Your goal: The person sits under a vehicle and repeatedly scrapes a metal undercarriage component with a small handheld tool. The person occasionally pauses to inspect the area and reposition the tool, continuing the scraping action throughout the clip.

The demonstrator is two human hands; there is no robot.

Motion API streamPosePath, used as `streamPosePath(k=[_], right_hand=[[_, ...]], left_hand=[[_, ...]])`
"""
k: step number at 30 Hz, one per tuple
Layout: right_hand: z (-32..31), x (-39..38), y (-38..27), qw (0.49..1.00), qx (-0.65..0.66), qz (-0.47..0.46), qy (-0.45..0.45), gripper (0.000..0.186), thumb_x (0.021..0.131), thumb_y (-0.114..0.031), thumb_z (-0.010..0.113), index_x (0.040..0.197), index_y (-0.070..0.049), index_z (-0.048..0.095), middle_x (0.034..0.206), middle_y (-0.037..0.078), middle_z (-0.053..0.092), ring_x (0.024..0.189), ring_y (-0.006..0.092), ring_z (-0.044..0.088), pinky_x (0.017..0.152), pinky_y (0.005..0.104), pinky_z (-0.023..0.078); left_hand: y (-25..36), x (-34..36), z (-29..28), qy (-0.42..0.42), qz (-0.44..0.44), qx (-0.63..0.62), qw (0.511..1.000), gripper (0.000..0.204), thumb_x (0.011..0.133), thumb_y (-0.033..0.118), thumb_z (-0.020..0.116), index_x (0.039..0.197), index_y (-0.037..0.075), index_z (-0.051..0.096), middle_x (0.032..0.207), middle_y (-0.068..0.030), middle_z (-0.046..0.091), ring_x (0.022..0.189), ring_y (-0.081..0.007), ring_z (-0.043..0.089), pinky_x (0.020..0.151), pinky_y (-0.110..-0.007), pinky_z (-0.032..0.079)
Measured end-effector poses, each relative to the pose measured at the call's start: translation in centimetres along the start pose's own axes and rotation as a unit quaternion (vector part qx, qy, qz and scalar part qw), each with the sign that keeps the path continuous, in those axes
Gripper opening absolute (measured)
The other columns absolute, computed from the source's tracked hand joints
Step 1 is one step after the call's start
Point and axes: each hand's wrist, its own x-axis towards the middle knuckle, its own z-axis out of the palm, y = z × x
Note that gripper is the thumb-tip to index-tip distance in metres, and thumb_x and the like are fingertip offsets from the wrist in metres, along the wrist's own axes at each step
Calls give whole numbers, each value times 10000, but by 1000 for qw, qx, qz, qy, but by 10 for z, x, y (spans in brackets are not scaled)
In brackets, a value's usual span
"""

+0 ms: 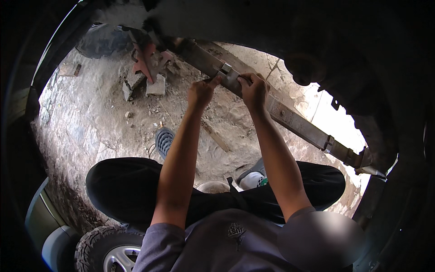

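A rusty leaf spring (297,121) runs slantwise from the upper middle down to the right, beyond my hands. Around it, between my hands, sits a paler metal band (231,80) with a bright, shiny top part. My left hand (201,94) is closed at the band's left edge, thumb and fingers pressed together against it. On the other side, my right hand (255,93) has its fingers curled in a pinch at the band's right edge. My fingers partly hide the band and the spring's near side.
Dark vehicle bodywork surrounds the view. A red metal stand (144,63) and broken blocks (156,85) stand at the upper left. A wooden strip (215,135) lies on the rough ground between my arms. A wheel (108,251) is at the lower left. My legs are folded below.
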Motion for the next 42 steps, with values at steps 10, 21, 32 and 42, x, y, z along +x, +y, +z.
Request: streamPosePath(k=[10, 21, 32, 42], right_hand=[[-13, -20, 8, 995, -9, -68, -70, 141, 844, -154, 844, 963, -79, 833, 879, 123, 725, 791, 276, 720, 762, 370, 557], [-19, -16, 3, 989, -9, -93, -117, 175, 849, -184, 851, 993, -87, 832, 852, 112, 719, 809, 276, 723, 769, 389, 548], [-16, -12, -6, 989, -4, -98, -112, 160, 858, -179, 844, 989, -89, 833, 869, 120, 734, 802, 281, 731, 755, 385, 551], [-6, -1, -19, 985, 25, -78, -154, 159, 856, -193, 850, 975, -91, 819, 888, 118, 753, 838, 293, 747, 787, 393, 563]], left_hand=[[-1, -2, -6, -20, 6, -88, 996, 590, 868, 624, 783, 1118, 92, 832, 965, -197, 796, 941, -284, 762, 858, -391, 553], [-8, 3, -7, -32, -28, -86, 995, 639, 827, 645, 809, 947, 17, 829, 875, -180, 786, 846, -288, 751, 809, -417, 554], [0, 1, -13, -21, -16, -53, 998, 649, 825, 667, 803, 903, 23, 834, 741, -146, 739, 763, -278, 722, 760, -425, 543], [-3, 2, -10, -57, -19, -63, 996, 599, 860, 594, 825, 1155, 72, 829, 905, -79, 776, 758, -172, 680, 724, -354, 535]])
